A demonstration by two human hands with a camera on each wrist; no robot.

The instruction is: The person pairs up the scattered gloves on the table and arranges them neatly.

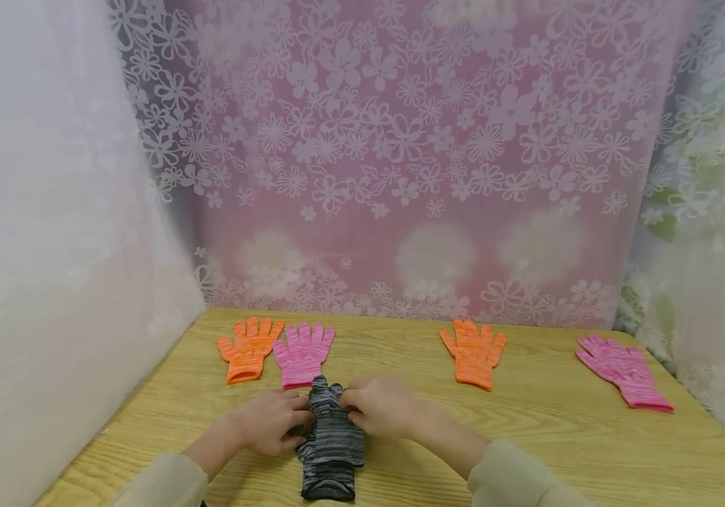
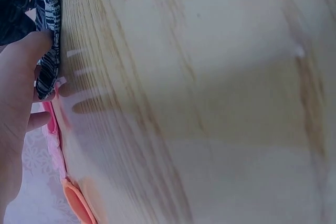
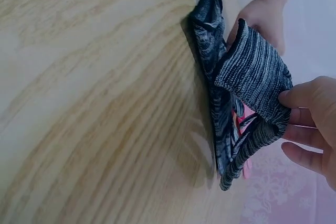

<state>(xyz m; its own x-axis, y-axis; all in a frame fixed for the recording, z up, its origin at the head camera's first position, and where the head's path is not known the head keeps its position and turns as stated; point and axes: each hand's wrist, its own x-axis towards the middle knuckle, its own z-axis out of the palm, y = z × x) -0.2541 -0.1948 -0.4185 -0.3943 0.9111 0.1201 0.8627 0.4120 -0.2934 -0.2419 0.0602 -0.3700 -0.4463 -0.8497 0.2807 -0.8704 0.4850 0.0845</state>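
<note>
Two black-and-grey knit gloves lie one over the other at the front middle of the table in the head view. The upper glove [image 1: 339,433] covers most of the lower glove [image 1: 329,481], whose cuff sticks out toward me. My right hand [image 1: 381,405] pinches the upper glove near its fingers; in the right wrist view this glove [image 3: 257,72] is lifted and bent, standing away from the lower one [image 3: 207,59]. At the left side of the pair, my left hand [image 1: 271,421] grips the glove edge, its thumb over the dark fabric [image 2: 48,45] in the left wrist view.
Behind the hands lie an orange glove [image 1: 249,350] and a pink glove [image 1: 304,354] side by side. Another orange glove [image 1: 475,354] is at the back right, and a second pink one [image 1: 625,372] near the right edge. Flowered curtains [image 1: 413,176] enclose the wooden table [image 1: 527,436].
</note>
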